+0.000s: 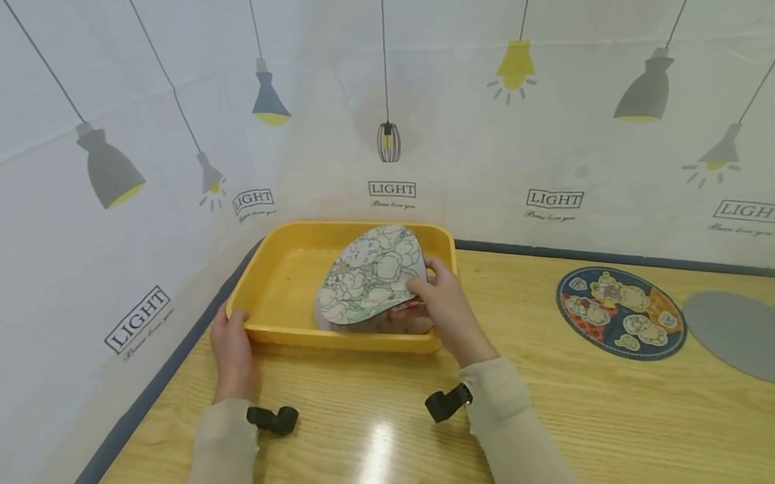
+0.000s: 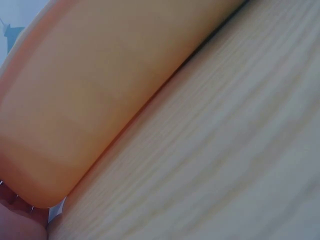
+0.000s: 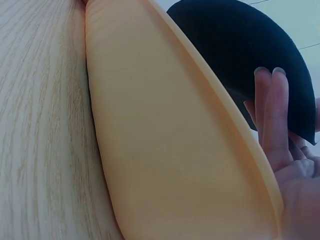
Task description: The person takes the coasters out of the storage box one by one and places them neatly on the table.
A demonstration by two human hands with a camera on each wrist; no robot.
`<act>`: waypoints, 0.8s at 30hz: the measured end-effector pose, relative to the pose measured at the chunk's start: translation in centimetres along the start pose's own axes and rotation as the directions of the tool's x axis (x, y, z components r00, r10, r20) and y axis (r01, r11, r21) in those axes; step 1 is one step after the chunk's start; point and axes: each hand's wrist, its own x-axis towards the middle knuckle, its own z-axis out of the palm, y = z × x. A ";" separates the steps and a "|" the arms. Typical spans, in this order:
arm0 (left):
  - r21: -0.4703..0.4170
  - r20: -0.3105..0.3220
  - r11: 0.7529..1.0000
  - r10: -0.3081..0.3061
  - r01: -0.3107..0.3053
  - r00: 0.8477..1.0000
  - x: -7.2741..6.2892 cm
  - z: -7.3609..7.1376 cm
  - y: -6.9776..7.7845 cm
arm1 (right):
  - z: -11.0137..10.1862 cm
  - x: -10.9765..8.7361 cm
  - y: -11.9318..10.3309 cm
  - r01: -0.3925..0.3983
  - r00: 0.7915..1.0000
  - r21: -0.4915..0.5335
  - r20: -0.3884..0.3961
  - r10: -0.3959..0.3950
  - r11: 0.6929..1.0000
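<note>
A yellow plastic tray (image 1: pixel 283 288) stands at the back left of the table. My left hand (image 1: pixel 232 354) grips its near left corner, thumb over the rim; in the left wrist view only part of that hand (image 2: pixel 22 220) shows beside the tray's wall (image 2: pixel 90 100). My right hand (image 1: pixel 451 307) pinches the right edge of a round floral placemat (image 1: pixel 386 267), which is tilted up inside the tray. Its dark underside (image 3: pixel 230 45) shows in the right wrist view, fingers (image 3: pixel 276 117) against it. Beneath lies another pale, reddish-patterned piece (image 1: pixel 390 322), mostly hidden.
To the right lie a round dark blue placemat (image 1: pixel 620 313) with cartoon figures and a plain grey oval mat (image 1: pixel 747 335), their edges nearly touching. A white curtain (image 1: pixel 458 143) printed with lamps borders the wooden table (image 1: pixel 549 426) at the back and left.
</note>
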 end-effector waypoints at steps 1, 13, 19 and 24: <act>0.000 -0.001 1.000 -0.001 0.001 1.000 0.0 0.0 0.0 | 0.0 0.0 0.0 0.001 1.000 0.000 0.003 -0.001 1.000; 0.019 -0.009 1.000 -0.018 0.018 1.000 0.0 0.0 0.0 | -0.2 0.0 0.1 0.011 0.999 -0.002 0.048 -0.011 1.000; 0.029 -0.008 0.999 -0.018 0.019 1.000 0.0 0.0 0.0 | -0.3 -0.1 0.2 0.027 0.998 0.009 0.062 -0.027 1.000; 0.025 -0.007 1.000 -0.012 0.012 1.000 0.2 0.0 -0.1 | -0.3 -0.1 0.2 0.034 0.997 0.000 0.067 -0.034 0.999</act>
